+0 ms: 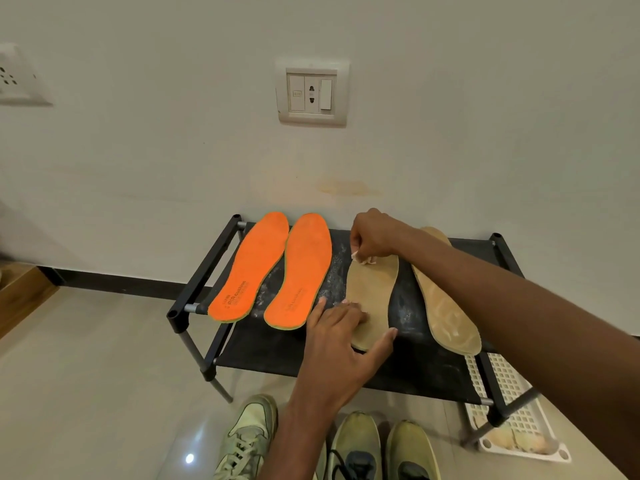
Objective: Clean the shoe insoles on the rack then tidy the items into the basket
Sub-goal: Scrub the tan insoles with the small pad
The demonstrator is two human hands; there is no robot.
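i see a pale wall [207,150] filling the upper half, with a socket plate [312,92] set in it above the rack and part of another plate [17,76] at the left edge. below it a glossy tiled floor [86,375] runs toward me. against the wall stands a low black rack [408,368] with a dusty fabric shelf. on the shelf, from the left, lie two orange insoles [251,268] [301,271] side by side, nearly touching, then a tan insole [375,292], then a second tan insole [446,306] just beside it, angled outward with its heel over the front edge. my right arm crosses over that far tan insole, and my right hand [375,235] is clenched at the toe end of the nearer tan one, pinching a small pale cloth [363,259] against it; it may be a tissue, i cannot tell at this size. my left hand [343,336] lies flat and released, fingers spread, pressing down on the heel half of the same insole, with the thumb off its right edge. under the right end of the rack, on the floor, sits a white perforated basket [512,407] with something pale and crumpled at its near end. by my feet, at the bottom of the view, i see three worn greenish shoes [249,434] [356,445] [412,448], the left one apart from the other two.
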